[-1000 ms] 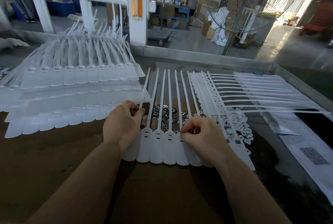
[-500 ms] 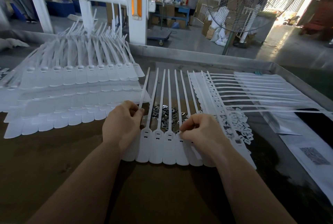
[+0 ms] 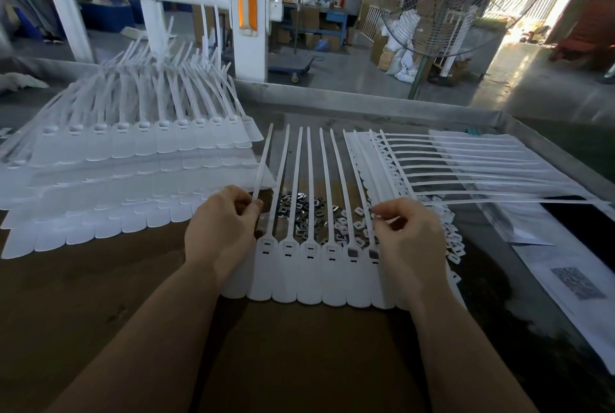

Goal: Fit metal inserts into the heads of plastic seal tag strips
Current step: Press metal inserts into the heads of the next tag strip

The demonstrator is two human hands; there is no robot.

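A row of white seal tag strips (image 3: pixel 309 266) lies flat in front of me, tails pointing away. The two heads at its right (image 3: pixel 353 251) show dark metal inserts; the heads further left look white. My left hand (image 3: pixel 221 229) pinches the tail of the leftmost strip (image 3: pixel 263 163). My right hand (image 3: pixel 411 236) hovers over the row's right end with fingers curled and fingertips together; I see nothing held in them. Loose metal inserts (image 3: pixel 296 209) lie heaped under the tails.
A big stack of white strips (image 3: pixel 126 159) fills the left of the brown table (image 3: pixel 100 296). More strips (image 3: pixel 449 166) fan out to the right, with small white pieces (image 3: pixel 454 239) below them. Printed sheets (image 3: pixel 579 283) lie at the right edge. A metal rim (image 3: pixel 366 103) bounds the far side.
My right hand has lifted off the strip heads and moved up and to the right, uncovering the two heads with dark inserts. My left hand keeps its pinch on the leftmost tail.
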